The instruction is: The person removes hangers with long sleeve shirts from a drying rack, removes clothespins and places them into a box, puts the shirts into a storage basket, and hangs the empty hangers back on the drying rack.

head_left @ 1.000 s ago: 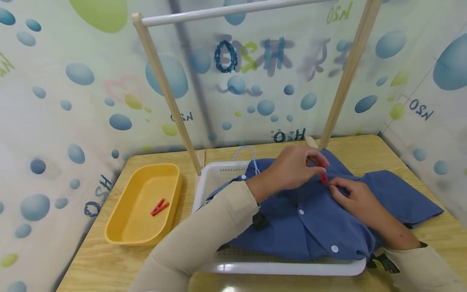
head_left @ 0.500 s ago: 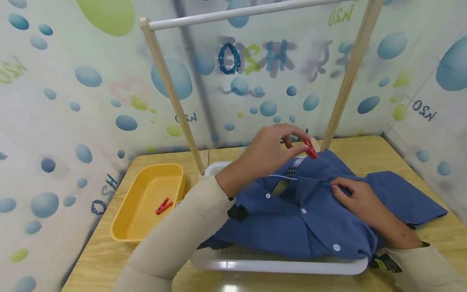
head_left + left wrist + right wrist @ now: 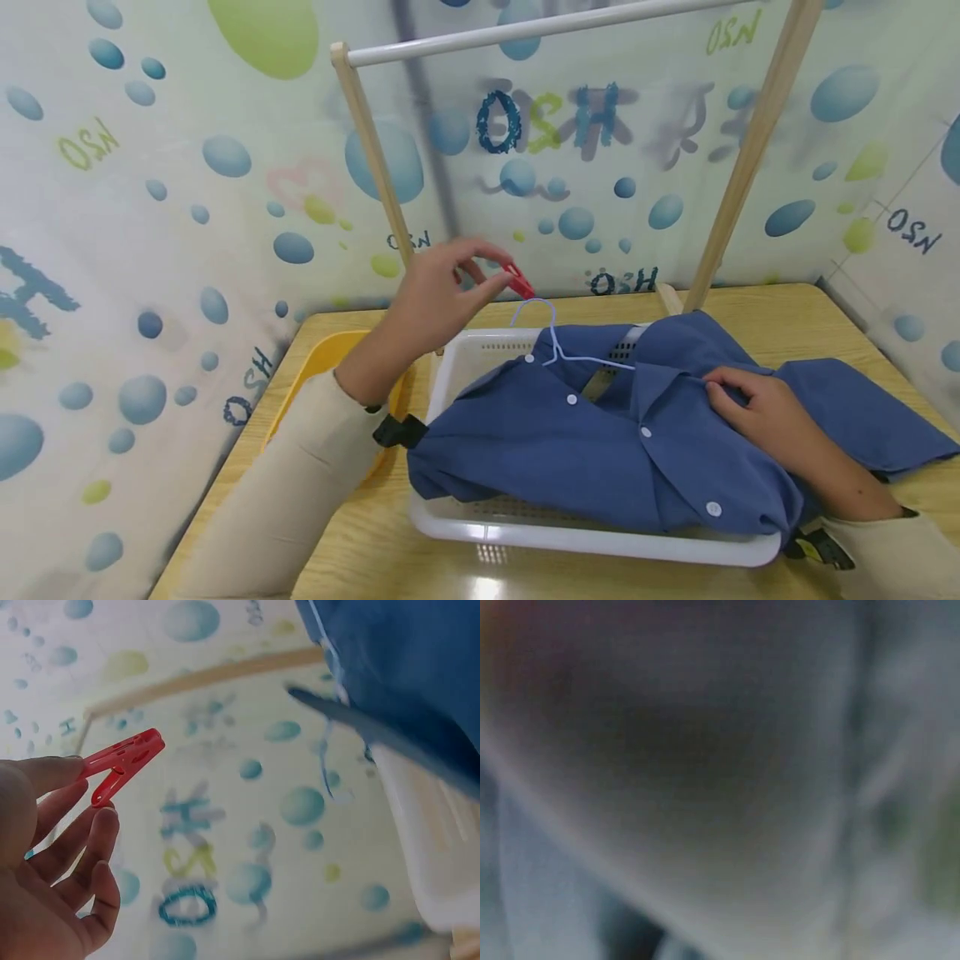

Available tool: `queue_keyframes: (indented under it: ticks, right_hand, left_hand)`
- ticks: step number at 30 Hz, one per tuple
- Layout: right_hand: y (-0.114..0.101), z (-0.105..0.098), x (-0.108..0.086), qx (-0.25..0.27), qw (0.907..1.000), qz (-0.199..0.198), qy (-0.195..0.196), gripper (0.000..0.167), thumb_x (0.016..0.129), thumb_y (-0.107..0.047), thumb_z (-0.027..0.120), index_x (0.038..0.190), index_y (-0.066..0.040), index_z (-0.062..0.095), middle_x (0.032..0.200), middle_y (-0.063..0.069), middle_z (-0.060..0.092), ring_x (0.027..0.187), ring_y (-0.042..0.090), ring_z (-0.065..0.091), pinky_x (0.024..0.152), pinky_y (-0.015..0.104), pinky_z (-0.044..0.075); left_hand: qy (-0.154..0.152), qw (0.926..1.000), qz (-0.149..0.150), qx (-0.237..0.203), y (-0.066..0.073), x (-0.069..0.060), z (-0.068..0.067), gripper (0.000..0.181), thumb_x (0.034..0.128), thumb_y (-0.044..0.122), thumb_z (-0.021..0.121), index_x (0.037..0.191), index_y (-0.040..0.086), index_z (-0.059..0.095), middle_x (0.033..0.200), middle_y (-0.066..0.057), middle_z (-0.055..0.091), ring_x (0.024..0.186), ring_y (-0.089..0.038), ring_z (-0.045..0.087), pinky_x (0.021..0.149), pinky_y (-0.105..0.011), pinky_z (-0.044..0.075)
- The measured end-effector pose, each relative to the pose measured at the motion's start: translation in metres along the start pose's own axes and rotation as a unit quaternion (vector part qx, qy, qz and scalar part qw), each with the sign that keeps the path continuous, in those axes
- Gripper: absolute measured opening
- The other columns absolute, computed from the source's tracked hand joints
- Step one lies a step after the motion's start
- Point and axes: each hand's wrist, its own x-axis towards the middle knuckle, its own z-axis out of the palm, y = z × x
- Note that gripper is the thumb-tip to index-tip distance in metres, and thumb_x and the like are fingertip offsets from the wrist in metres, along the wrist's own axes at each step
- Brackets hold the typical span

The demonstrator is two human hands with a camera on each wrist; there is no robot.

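A blue shirt (image 3: 555, 450) with white buttons lies over a white plastic basket (image 3: 615, 543), with a light blue hanger (image 3: 592, 360) in its collar. My left hand (image 3: 450, 287) pinches a red clothespin (image 3: 519, 282) by its handle ends, in the air just above the hanger's hook. In the left wrist view that clothespin (image 3: 126, 761) sits between thumb and fingers, touching no cloth. At the shirt's shoulder, my right hand (image 3: 765, 412) pinches the fabric near the hanger's end. Blur fills the right wrist view, so little can be told there.
A yellow tray (image 3: 318, 360) stands at the left of the basket, largely behind my left forearm. A wooden stand with a white crossbar (image 3: 525, 30) rises behind the basket. One shirt sleeve (image 3: 862, 408) spreads over the wooden table at the right.
My left hand has lifted the clothespin off the shirt's shoulder and carried it left to above the hook. The right hand keeps its hold on the shirt. The head view has shifted slightly.
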Motion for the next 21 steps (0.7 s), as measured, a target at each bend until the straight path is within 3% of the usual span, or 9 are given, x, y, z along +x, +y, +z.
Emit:
queue_keyframes:
  ticks: [5,7,12,18,21]
  right_hand:
    - [0.000,0.003,0.000,-0.001,1.0000,0.004,-0.003,0.011,0.095,-0.009,0.063,0.100,-0.008,0.073,0.099,0.016,0.073,0.085,-0.016,0.050,0.069,0.010,0.041]
    - [-0.001,0.003,-0.002,0.000,0.9999,0.009,-0.005,0.012,0.095,-0.010,0.062,0.100,-0.008,0.073,0.100,0.016,0.073,0.085,-0.016,0.049,0.069,0.010,0.041]
    - [0.000,0.001,-0.005,-0.001,0.9999,0.017,-0.002,0.013,0.095,-0.010,0.062,0.101,-0.006,0.073,0.101,0.018,0.073,0.087,-0.019,0.046,0.070,0.008,0.039]
    - [0.000,-0.001,-0.002,-0.007,0.9999,0.007,0.007,0.012,0.094,-0.009,0.063,0.100,-0.006,0.073,0.099,0.019,0.073,0.086,-0.020,0.045,0.069,0.007,0.038]
    - [0.000,-0.001,0.001,-0.010,0.9999,0.008,0.006,0.011,0.093,-0.008,0.064,0.099,-0.005,0.073,0.098,0.019,0.073,0.084,-0.019,0.046,0.069,0.007,0.038]
  left_hand:
    - [-0.012,0.9968,-0.079,0.008,-0.041,-0.025,-0.021,0.021,0.0948,0.030,0.070,0.111,0.017,0.072,0.106,-0.001,0.070,0.082,-0.016,0.065,0.064,-0.033,0.052]
    - [-0.025,0.9928,-0.116,0.011,-0.060,-0.036,-0.027,0.022,0.0961,0.031,0.068,0.111,0.015,0.071,0.109,-0.004,0.068,0.086,-0.020,0.065,0.062,-0.033,0.051]
    - [-0.039,0.9825,-0.176,0.048,-0.108,-0.065,-0.036,0.027,0.1005,0.031,0.058,0.119,0.014,0.068,0.114,-0.008,0.063,0.088,-0.025,0.061,0.064,-0.032,0.051]
    - [-0.033,0.9664,-0.242,0.081,-0.143,-0.101,-0.046,0.037,0.1046,0.031,0.048,0.130,0.010,0.065,0.119,-0.015,0.058,0.088,-0.028,0.054,0.066,-0.031,0.048]
    - [-0.038,0.9580,-0.268,0.094,-0.157,-0.116,-0.044,0.040,0.1068,0.029,0.044,0.133,0.004,0.063,0.120,-0.020,0.057,0.090,-0.030,0.051,0.067,-0.034,0.046]
